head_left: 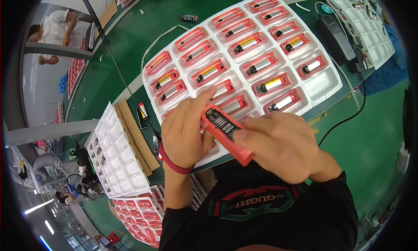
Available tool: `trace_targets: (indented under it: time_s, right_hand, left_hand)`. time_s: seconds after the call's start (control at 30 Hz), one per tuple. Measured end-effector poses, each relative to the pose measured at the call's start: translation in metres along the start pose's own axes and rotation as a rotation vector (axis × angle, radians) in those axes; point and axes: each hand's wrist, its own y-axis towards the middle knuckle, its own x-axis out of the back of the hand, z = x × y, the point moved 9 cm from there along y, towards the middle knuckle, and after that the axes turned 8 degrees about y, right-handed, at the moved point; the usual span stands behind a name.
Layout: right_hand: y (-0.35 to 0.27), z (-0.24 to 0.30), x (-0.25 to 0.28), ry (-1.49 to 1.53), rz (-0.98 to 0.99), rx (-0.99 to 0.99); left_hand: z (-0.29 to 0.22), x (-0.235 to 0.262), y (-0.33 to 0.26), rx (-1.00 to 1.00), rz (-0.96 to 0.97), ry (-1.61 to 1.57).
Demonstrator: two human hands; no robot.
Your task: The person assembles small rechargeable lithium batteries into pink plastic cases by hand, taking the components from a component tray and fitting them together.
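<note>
Here, you are holding a long red plastic casing with a dark circuit strip set into its open face (226,133) up between both hands, just above the near edge of the white moulded plastic tray (324,83) lying on the green table (370,133). Your left hand (185,133), with a red band at the wrist, is curling around the casing's upper end with the thumb pressing along its top, while your right hand (283,146) is closing over the lower end, fingers pinching its side. The tray's pockets are holding similar red casings with silver and yellow cylindrical cells (270,84), and a black cabled box (337,40) is sitting beside its far right edge.
</note>
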Motion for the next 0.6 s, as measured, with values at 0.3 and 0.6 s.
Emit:
trace_targets:
  time_s: [0.3, 0.6]
  right_hand:
    - [-0.019, -0.035, 0.005, 0.074, 0.149, -0.328]
    - [-0.113, -0.138, 0.127, 0.195, -0.022, -1.193]
  left_hand:
    - [0.000, 0.000, -0.002, 0.028, 0.064, -0.130]
    - [0.099, 0.032, -0.076, 0.635, -0.056, -0.025]
